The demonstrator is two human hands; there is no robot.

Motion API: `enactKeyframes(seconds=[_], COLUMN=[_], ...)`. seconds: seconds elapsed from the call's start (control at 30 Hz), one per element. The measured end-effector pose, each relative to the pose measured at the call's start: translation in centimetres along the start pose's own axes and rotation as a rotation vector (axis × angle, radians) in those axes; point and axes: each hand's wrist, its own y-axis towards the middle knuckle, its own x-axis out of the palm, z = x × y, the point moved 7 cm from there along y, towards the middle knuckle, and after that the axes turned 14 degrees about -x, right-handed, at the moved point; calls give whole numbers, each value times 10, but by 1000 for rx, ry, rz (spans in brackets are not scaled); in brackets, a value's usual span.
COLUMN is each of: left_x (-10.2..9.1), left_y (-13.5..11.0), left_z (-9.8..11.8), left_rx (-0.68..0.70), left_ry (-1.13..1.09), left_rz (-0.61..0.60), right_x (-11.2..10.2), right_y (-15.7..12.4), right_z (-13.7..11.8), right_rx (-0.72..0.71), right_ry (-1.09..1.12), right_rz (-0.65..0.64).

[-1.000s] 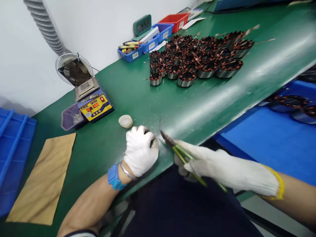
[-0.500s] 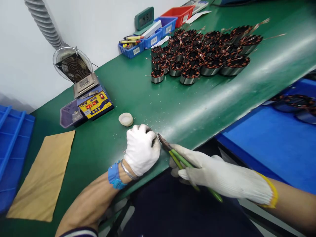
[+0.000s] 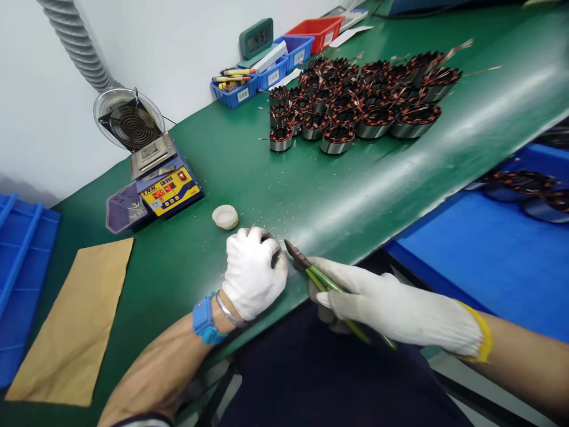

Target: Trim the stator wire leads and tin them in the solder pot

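Observation:
My left hand [image 3: 255, 273], in a white glove, is curled on the green bench around something almost wholly hidden by its fingers; I cannot make out what it is. Green-handled cutting pliers [image 3: 322, 279] are gripped in my gloved right hand [image 3: 360, 302]. Their dark tips are just to the right of my left hand's fingers, close to a fine pale strand. A small round whitish cup [image 3: 225, 217] sits beyond my left hand. Tiny wire clippings are scattered over the bench [image 3: 267, 184] around it.
Several copper-wound stators [image 3: 338, 140] stand grouped at the back right. A soldering pot with a yellow panel [image 3: 171, 191] is at the left, beneath a fume duct [image 3: 80, 47]. Brown paper [image 3: 75, 320] lies front left. Blue bins [image 3: 235, 93] and a clock [image 3: 256, 38] line the wall.
The pliers' handles have come closer together, with the tips staying near my left hand. My left hand keeps its curled hold. The whole view has shifted slightly.

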Motion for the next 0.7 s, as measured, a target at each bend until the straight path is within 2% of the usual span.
enactKeyframes(seconds=[0.37,0.53,0.7], left_x=[1,-1,1], left_y=[-1,0,1], left_z=[0,1,1], left_rx=[-5,5,7], left_ry=[-5,-5,-5], left_rz=[-14,-18,-49], right_x=[13,11,12], right_y=[8,9,7], right_z=[-16,-15,-9], right_rx=[55,88,44], right_ry=[161,144,121], right_rz=[24,76,65])
